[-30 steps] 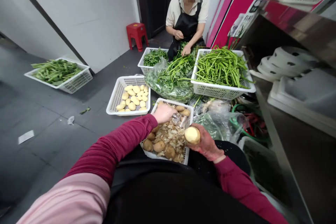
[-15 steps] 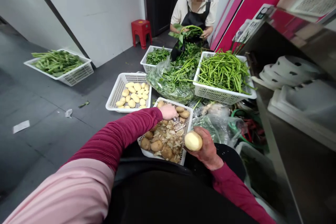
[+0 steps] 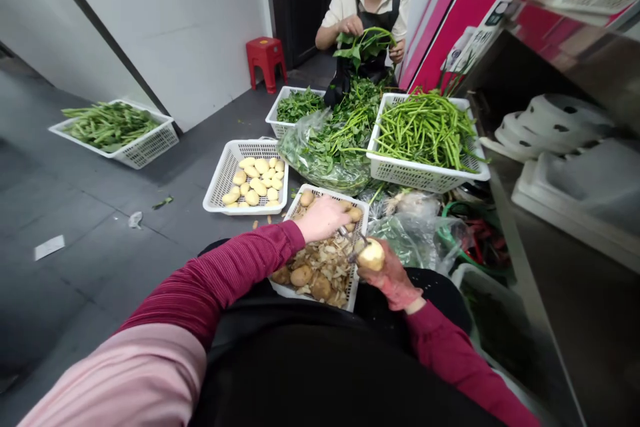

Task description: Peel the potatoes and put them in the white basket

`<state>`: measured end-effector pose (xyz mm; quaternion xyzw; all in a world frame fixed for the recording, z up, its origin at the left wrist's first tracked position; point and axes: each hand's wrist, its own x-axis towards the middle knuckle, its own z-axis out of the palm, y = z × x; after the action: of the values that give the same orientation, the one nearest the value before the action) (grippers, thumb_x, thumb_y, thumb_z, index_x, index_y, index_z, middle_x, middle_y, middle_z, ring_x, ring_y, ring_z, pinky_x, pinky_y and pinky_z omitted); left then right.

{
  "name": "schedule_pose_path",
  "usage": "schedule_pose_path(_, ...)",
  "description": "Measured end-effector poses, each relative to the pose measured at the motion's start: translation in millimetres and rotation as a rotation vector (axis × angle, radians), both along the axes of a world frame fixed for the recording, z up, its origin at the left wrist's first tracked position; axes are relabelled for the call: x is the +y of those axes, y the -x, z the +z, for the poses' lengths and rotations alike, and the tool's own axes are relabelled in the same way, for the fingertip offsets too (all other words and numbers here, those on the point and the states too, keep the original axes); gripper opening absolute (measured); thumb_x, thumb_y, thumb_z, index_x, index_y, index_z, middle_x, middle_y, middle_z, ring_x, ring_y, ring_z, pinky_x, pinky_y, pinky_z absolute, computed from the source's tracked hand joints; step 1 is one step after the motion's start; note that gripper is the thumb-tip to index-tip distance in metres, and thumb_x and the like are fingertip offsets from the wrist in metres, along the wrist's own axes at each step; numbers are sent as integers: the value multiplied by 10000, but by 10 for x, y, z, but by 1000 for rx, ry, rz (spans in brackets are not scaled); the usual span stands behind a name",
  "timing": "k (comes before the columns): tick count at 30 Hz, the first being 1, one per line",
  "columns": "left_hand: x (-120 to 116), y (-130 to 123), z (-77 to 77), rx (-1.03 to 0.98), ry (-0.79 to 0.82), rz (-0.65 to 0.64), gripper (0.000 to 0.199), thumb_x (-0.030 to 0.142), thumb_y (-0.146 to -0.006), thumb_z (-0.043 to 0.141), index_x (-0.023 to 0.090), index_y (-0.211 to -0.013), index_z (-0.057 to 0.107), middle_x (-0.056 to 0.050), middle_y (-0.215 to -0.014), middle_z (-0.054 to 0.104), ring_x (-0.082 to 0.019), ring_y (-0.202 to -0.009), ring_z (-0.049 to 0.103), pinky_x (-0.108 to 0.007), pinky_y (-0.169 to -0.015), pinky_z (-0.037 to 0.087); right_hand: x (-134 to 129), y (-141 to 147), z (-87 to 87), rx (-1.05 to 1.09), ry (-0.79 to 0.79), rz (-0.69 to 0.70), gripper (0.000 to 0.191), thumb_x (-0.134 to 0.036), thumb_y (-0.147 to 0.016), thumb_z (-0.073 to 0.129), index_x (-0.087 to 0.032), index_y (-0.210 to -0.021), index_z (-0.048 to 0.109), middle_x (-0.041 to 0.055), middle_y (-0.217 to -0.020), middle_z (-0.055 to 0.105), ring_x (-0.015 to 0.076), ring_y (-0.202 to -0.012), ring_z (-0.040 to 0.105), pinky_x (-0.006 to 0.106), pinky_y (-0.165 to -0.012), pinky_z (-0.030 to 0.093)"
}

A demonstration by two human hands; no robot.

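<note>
Closest to me, over the dark apron, my right hand (image 3: pixel 393 277) cups a pale, mostly peeled round potato (image 3: pixel 371 255), fingers curled tight round its lower half. My left hand (image 3: pixel 324 217) reaches across and closes on a small metal peeler (image 3: pixel 350 240), whose blade end touches the potato's left side. Both hang above the near white plastic lattice basket (image 3: pixel 356 283), which holds brown unpeeled potatoes (image 3: pixel 301 275) and a heap of peelings (image 3: pixel 327 260).

I judge the slip as the main risk: the potato looks wet and smooth, and the blade points toward my right thumb, so a skid off the curve could nick it. A loose hold could also drop the potato back among the dirty skins.

Just beyond, a second white basket (image 3: pixel 220 180) carries the yellow peeled potatoes (image 3: pixel 256 181). Further right, a basket of long green stems (image 3: pixel 425 130) sits beside a clear bag of leafy greens (image 3: pixel 330 147). At the far end, another person's hands (image 3: pixel 353 25) hold a leafy bunch near a red plastic stool (image 3: pixel 267 61).
</note>
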<state>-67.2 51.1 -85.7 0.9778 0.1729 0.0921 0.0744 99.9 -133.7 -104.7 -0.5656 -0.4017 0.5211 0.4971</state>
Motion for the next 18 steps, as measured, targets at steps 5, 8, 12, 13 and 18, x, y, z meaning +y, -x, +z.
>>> schedule_pose_path(5,70,-30,41,62,-10,69,218,196,-881,473,155,-852,685,-91,-801,631,-209,-856,569,-341,-813,379,-26,-41,38,95,-24,54,687,-275,-548,827,-244,-1165,525,4,-985,629,179,-837,588,297,-741,497)
schedule_pose_path(8,61,-37,55,79,68,155,207,169,-841,492,171,-931,677,-86,-854,649,-209,-882,591,-320,-805,408,-15,-55,4,11,-1,15,700,-234,-505,854,-234,-1138,556,0,-980,637,179,-858,589,286,-763,493)
schedule_pose_path(12,-133,-57,50,152,432,353,290,145,-738,579,152,-1022,636,-70,-882,657,-206,-825,619,-283,-725,456,97,-55,-105,326,59,-148,631,-361,-587,823,-242,-1150,567,11,-976,688,197,-871,637,309,-790,517)
schedule_pose_path(13,-198,-44,41,150,536,402,309,156,-735,587,143,-1042,620,-64,-887,657,-200,-813,622,-275,-717,469,145,-67,-135,464,93,-219,586,-419,-621,793,-235,-1134,577,19,-951,701,201,-849,653,319,-777,530)
schedule_pose_path(18,-506,33,130,-37,691,508,313,221,-841,495,118,-1131,553,-83,-999,647,-203,-927,620,-310,-855,496,434,-231,-255,894,308,-379,419,-535,-761,643,-201,-1014,628,61,-771,725,225,-668,690,360,-616,576)
